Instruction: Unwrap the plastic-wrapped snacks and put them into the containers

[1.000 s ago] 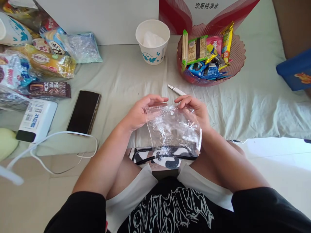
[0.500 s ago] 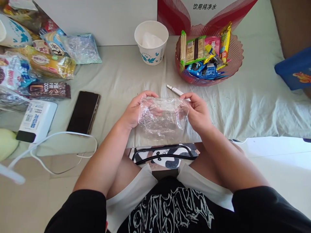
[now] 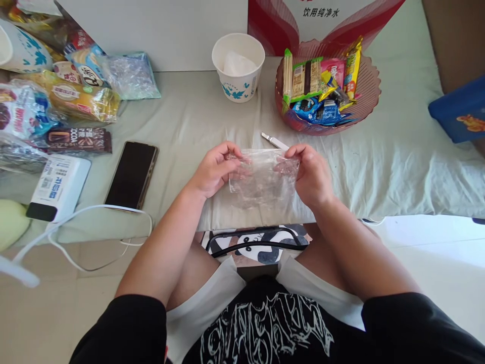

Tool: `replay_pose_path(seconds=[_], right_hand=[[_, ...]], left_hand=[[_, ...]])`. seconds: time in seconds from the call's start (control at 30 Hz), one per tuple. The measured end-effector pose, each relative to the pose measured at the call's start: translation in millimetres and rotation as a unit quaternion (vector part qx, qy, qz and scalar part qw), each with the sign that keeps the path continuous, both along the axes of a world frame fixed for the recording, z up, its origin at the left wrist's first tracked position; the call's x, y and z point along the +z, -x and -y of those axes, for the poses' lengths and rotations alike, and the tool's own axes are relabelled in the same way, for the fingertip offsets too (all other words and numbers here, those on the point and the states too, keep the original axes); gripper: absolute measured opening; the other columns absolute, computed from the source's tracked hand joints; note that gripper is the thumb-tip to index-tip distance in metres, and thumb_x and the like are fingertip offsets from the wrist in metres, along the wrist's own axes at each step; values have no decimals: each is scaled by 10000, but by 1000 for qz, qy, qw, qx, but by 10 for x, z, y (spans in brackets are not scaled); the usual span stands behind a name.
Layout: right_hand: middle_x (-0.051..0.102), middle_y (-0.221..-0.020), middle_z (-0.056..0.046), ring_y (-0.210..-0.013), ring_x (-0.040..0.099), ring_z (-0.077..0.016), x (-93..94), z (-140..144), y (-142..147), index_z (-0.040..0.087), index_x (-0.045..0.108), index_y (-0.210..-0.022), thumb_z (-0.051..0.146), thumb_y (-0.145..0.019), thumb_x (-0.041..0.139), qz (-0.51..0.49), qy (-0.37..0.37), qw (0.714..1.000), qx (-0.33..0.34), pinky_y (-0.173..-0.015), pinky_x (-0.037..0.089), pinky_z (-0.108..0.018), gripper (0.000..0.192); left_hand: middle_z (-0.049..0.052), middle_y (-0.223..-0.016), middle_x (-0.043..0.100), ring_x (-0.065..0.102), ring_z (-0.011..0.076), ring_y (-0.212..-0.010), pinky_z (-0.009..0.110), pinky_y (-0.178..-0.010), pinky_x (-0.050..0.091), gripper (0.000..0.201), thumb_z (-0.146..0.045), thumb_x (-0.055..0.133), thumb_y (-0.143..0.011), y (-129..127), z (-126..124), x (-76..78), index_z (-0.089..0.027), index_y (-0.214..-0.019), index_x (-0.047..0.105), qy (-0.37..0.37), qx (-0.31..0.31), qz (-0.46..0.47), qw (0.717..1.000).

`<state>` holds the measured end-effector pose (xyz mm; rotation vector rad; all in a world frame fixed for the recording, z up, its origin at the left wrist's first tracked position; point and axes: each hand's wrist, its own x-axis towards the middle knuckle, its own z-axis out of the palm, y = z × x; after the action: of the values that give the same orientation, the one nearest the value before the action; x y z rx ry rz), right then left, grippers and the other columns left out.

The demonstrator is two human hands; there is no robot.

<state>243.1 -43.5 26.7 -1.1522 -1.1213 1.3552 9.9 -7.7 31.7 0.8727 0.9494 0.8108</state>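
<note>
A clear, crinkled plastic bag [image 3: 263, 179] is stretched between my two hands above the front of the cloth. My left hand [image 3: 217, 169] pinches its left upper edge between thumb and fingers. At the opposite upper corner, my right hand [image 3: 312, 174] grips the film with fingers curled. Part of the right fingers shows blurred through the plastic. Just beyond the bag lies a slim white and silver knife-like tool [image 3: 275, 140], its near end hidden by my right hand and the bag.
A paper cup [image 3: 238, 83] holding something white and a pink glass bowl [image 3: 373, 93] of wrapped snacks stand at the back, before a large carton [image 3: 159, 30]. Leftward are a phone [image 3: 131, 174], a white power bank [image 3: 60, 187] with cable, and several snack packs [image 3: 81, 98]. A blue object [image 3: 458, 114] is rightmost.
The bag has shifted slightly right and looks flatter and narrower between my hands. My left fingers have changed their hold, with the thumb now showing on the near side.
</note>
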Motion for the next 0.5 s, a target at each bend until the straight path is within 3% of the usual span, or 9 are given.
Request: replay_pose_path(seconds=[0.07,0.17,0.27,0.37,0.5], right_hand=[[711,-1011,-11,-779,722,-184,-46,10,19,322,504,-1206,693,-721,831,7,11,1000,2,-678,601,-351,693],[719,-912,29,-691,677,-162,-108,18,52,338,406,-1361,463,-689,931,32,46,998,9,-648,583,-342,862],[689,-823,51,-703,660,-158,-129,9,73,320,445,-1324,399,-745,890,39,23,999,-15,-668,573,-336,735],[681,-835,44,-755,669,-157,-108,-6,81,309,501,-1251,427,-758,858,31,-1,999,-34,-699,564,-325,620],[677,-786,19,-719,653,-146,-37,-9,78,235,633,-991,447,-783,785,63,42,997,3,-675,533,-298,334]], left_hand=[[-12,-971,775,782,180,-743,259,-643,609,500,-284,889,-618,-6,15,-12,-247,-992,559,-20,11,-6,1000],[-5,-1138,782,809,209,-887,284,-734,631,695,-302,895,-655,17,22,-9,-333,-1248,533,-37,52,11,998],[51,-1205,782,799,278,-1045,361,-852,645,747,-351,908,-667,43,23,-2,-310,-1325,557,-14,21,22,999],[110,-1072,816,799,316,-1043,411,-893,641,569,-333,915,-655,36,35,-7,-192,-1153,679,29,-47,-4,998],[85,-952,828,813,284,-965,404,-889,644,384,-290,864,-676,15,49,-1,-174,-1018,734,26,-24,-15,999]])
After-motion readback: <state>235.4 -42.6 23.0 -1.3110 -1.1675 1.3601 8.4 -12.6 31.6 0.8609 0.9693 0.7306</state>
